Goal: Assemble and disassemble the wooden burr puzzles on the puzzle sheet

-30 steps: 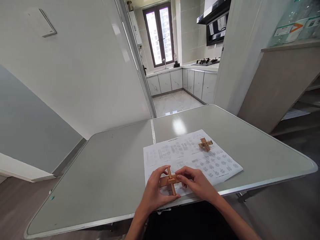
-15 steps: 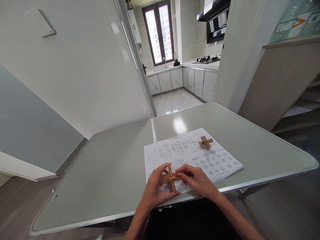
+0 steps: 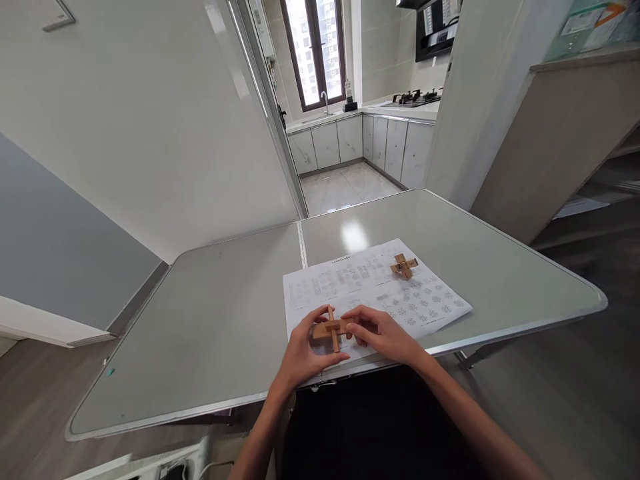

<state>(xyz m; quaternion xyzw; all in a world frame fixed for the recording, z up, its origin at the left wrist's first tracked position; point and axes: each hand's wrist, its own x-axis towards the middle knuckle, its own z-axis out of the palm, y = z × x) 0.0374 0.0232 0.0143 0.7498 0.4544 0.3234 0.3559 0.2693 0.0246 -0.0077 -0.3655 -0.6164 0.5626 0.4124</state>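
A wooden interlocking puzzle [image 3: 332,326] of crossed bars is held between my hands above the near edge of a printed sheet [image 3: 320,300]. My left hand [image 3: 300,353] curves around its left side, with the upper fingers at the top of the upright bar and the thumb below, close to its lower end. The fingers of my right hand [image 3: 385,335] pinch the right end of the crosswise bar. Another cross-shaped wooden puzzle [image 3: 403,267], marked with dark characters, rests on the sheet's far right part.
The grey-green folding table [image 3: 225,320] has a metal rim and a seam across it. A small teal bit [image 3: 110,371] lies near its left edge. Beyond the table are a white sliding door [image 3: 200,147] and a kitchen with a sink and stove [image 3: 413,98].
The camera view has tilted downward, so the scene sits higher. Both hands still hold the puzzle, and its upright bar looks slightly turned. The other puzzle stays on the sheet.
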